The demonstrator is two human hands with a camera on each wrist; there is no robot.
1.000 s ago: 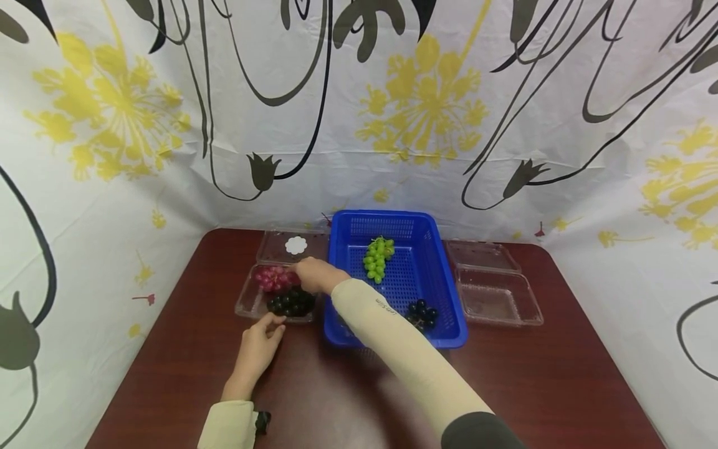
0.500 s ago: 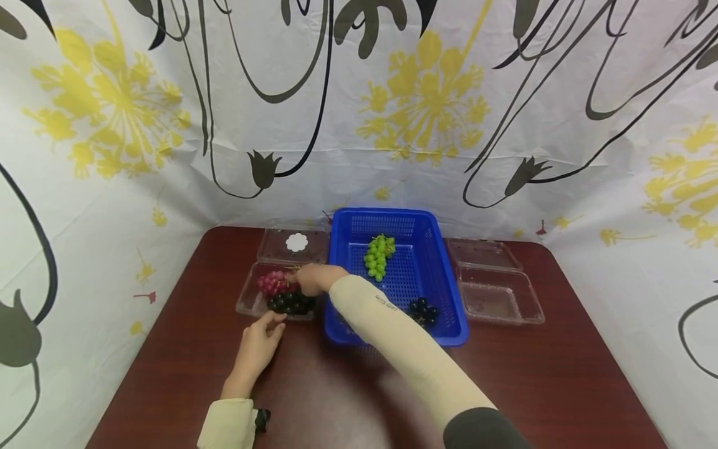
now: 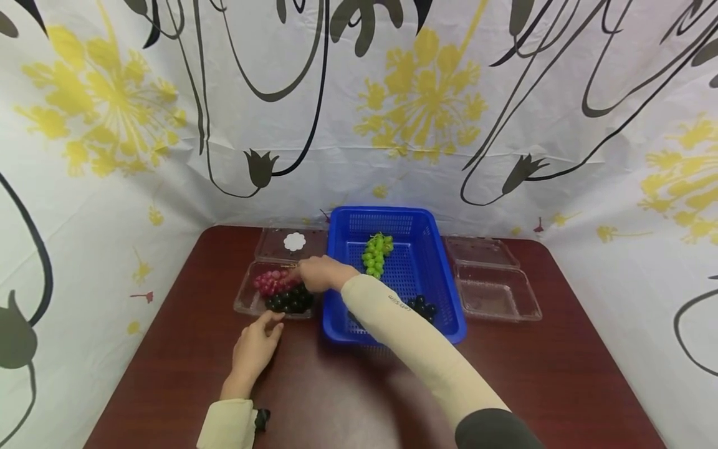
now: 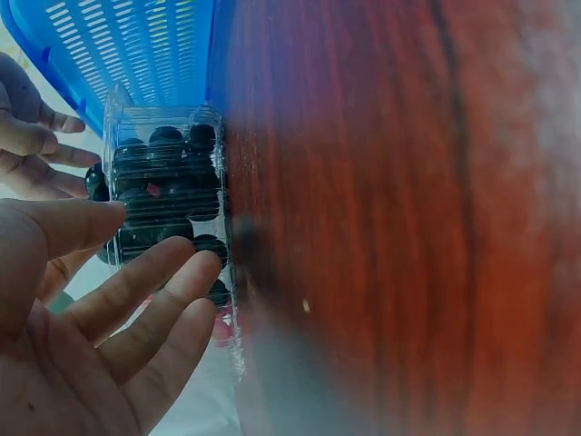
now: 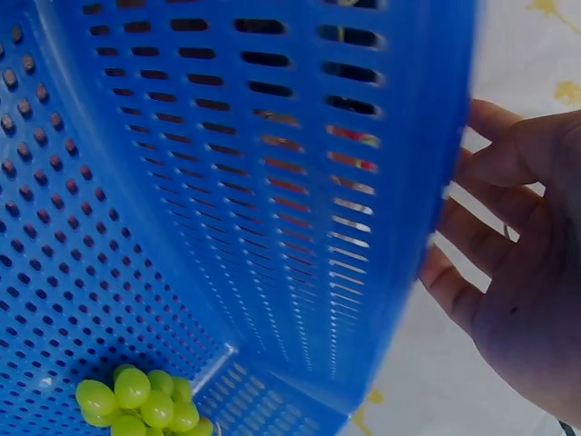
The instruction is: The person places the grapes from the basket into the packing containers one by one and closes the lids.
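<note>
In the head view a clear plastic clamshell container [image 3: 244,303] lies opened at the left, holding a bunch of red grapes [image 3: 269,284] and a bunch of black grapes [image 3: 288,300]. My right hand [image 3: 321,273] reaches over the container's right side, its index finger extended onto the red grapes; the other fingers are hidden there. In the right wrist view its fingers spread loosely behind the basket wall. My left hand [image 3: 255,344] is at the container's front edge, fingers relaxed. The left wrist view shows those fingertips [image 4: 207,265] right at the clear wall, before the black grapes.
A blue perforated basket [image 3: 443,274] stands beside the container, with green grapes [image 3: 374,252] and dark grapes [image 3: 424,308] inside. My right forearm crosses its front rim. Another opened clear container [image 3: 499,296] is at the right. A patterned cloth [image 3: 336,137] hangs behind the table.
The red grapes sit slightly nearer in the container than a second ago. My right hand has shifted a little to the right, its index finger still on them. My left hand stays in place.
</note>
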